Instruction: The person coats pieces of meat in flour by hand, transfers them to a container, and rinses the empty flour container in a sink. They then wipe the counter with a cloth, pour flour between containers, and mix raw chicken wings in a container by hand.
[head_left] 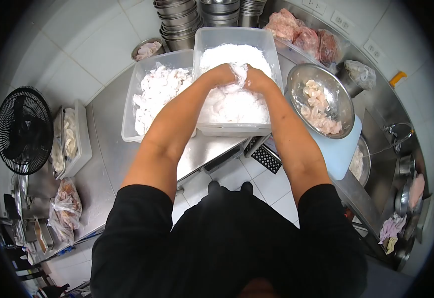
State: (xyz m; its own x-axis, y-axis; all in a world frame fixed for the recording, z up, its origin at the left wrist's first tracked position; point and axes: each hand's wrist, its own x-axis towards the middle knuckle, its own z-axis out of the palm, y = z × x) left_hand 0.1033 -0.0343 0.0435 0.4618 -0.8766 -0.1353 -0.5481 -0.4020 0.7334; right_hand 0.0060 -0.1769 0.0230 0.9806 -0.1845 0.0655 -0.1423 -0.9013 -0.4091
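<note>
1. At nine o'clock, the black fan [24,131] stands beyond the counter's edge of my reach. I can't tell if it is running; a draught from it could lift loose flour into the air.

2. Between ten and eleven o'clock, the left tub [129,116] holds a heap of white-coated pieces [162,89]. Piled that deep, they could clump, their damp surfaces sticking wherever the coating is thin.

3. At twelve o'clock, my left hand [228,74] is down in the white powder [237,54], its fingers caked or hidden. I can't tell whether they are spread or pinching; a quick flick could throw powder over the rim.

4. Around both hands is the powder tub [234,130], just beside the left one. A whitened lump [239,73] shows between my hands; handled too hard, it could lose its coating or tear.

5. Just past twelve, my right hand [254,78] faces the left, fingers likewise unreadable. Bringing damp pieces in on floury skin could leave paste on it.

6. At two o'clock, the steel bowl [346,92] of pale raw pieces [316,102] overlaps the blue board [340,159]. My right forearm passes near; an elbow swung outward could knock it, spilling meat and juices.
</note>
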